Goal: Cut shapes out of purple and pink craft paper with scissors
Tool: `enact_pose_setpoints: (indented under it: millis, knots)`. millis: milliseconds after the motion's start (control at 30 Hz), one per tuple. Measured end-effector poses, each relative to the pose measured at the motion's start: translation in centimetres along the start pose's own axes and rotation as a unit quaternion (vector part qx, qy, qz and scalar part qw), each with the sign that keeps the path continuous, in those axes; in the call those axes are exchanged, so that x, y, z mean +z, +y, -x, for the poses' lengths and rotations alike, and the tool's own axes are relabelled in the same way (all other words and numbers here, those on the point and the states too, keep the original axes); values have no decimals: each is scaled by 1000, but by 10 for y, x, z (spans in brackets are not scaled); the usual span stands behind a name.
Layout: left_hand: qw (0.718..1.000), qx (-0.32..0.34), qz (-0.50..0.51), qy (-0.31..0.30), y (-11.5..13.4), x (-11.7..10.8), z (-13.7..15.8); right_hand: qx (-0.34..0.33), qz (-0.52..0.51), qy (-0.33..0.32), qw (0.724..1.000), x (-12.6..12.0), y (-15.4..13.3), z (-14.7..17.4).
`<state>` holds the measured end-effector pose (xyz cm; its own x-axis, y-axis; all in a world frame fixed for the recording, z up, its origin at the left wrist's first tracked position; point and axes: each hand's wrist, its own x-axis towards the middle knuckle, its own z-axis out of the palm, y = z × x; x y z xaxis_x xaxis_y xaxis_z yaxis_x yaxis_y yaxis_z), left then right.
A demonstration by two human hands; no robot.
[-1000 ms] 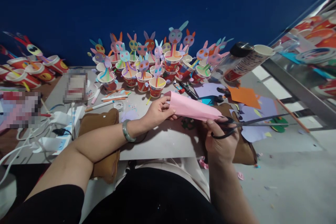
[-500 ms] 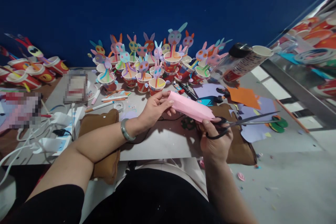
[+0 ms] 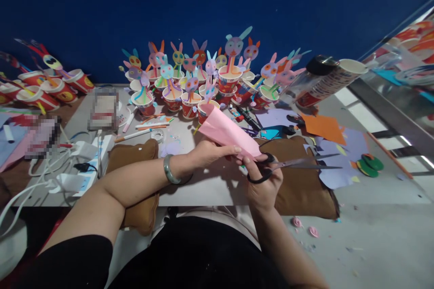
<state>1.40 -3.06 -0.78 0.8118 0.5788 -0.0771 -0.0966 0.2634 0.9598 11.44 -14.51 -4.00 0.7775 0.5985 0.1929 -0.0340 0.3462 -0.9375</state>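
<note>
A folded sheet of pink paper point(image 3: 230, 132) is held above the table between both hands. My left hand point(image 3: 213, 152) grips its lower edge near the middle, thumb on top. My right hand point(image 3: 264, 183) has its fingers through the handles of a pair of scissors point(image 3: 301, 162) and also pinches the paper's right end. The scissor blades point away to the right, slightly parted and apart from the paper. Under my right wrist side lies a brown cushion point(image 3: 305, 180).
Paper cups point(image 3: 191, 104) with paper rabbit figures stand at the back. A tumbler point(image 3: 317, 72) and stacked cups point(image 3: 339, 81) are right of them. Purple paper point(image 3: 339, 158), orange paper point(image 3: 323, 128), a tape roll point(image 3: 157, 134), another brown cushion point(image 3: 132, 167) and a power strip point(image 3: 98, 158) lie around.
My left hand has slid from the paper's far left end to its lower middle. My right hand with the scissors has come left, closer to it. The view has shifted slightly.
</note>
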Motion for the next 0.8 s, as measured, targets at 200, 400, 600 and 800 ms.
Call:
enact_pose_setpoints:
  millis: [200, 400, 600, 800]
  knots:
    - [996, -39, -61, 44, 5, -1, 4, -8, 18, -43, 999, -13, -4, 2]
    - [994, -17, -36, 106, 9, 1, 5, 62, 20, -203, 977, -27, -7, 28]
    - [993, 16, -40, 112, 4, 2, 6, 130, 105, -301, 939, -27, -1, 42]
    - [993, -23, -25, 113, 10, 9, 15, 136, 145, -289, 936, -17, -4, 30]
